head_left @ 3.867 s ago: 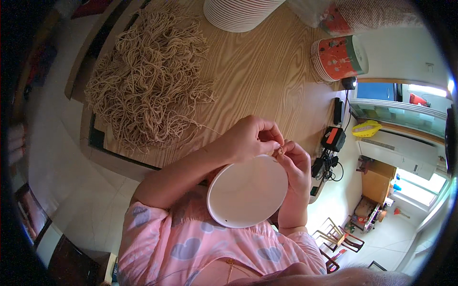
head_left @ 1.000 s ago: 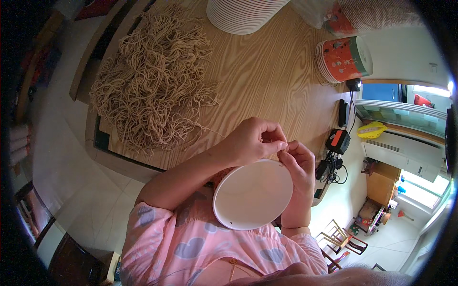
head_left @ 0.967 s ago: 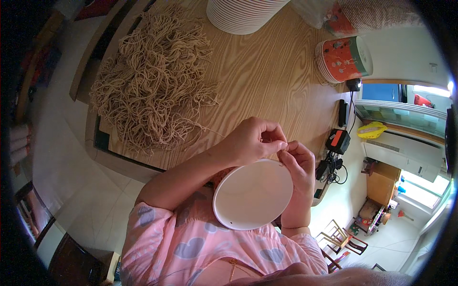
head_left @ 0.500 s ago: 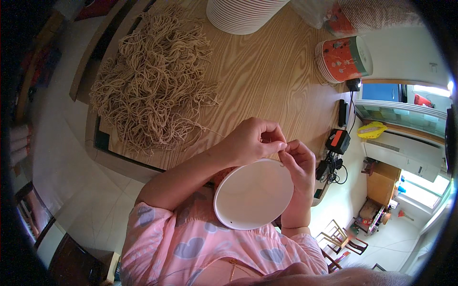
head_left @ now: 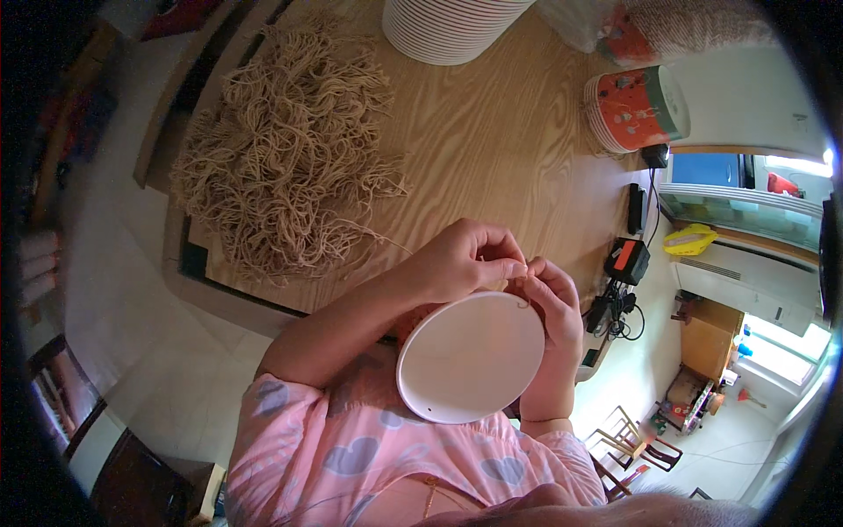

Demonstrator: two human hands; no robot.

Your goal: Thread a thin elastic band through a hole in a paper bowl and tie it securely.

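A white-lined paper bucket (head_left: 472, 360) leans against my front with its mouth facing up toward me. A small dark hole shows at its lower rim. At its upper right rim a short bit of tan string (head_left: 524, 305) curls on the inner wall. My left hand (head_left: 470, 262) pinches the string just above that rim, thumb against forefinger. Beside it, fingertips meeting the left ones, my right hand (head_left: 555, 303) is closed on the string too. The exact crossing of the string is hidden by the fingers. A large tangled heap of tan strings (head_left: 290, 158) lies on the table to the left.
A stack of white-rimmed buckets (head_left: 452, 31) stands at the far edge of the wood-grain table (head_left: 492, 132). Several nested red-and-green patterned buckets (head_left: 634, 107) lie at the right. Along the right edge are a black-and-orange box (head_left: 627, 261) and coiled black cables (head_left: 622, 307).
The fingertips have shifted slightly at the rim, and the curl of string inside the bucket shows more plainly. Both hands stay pinched together; the view has moved a little.
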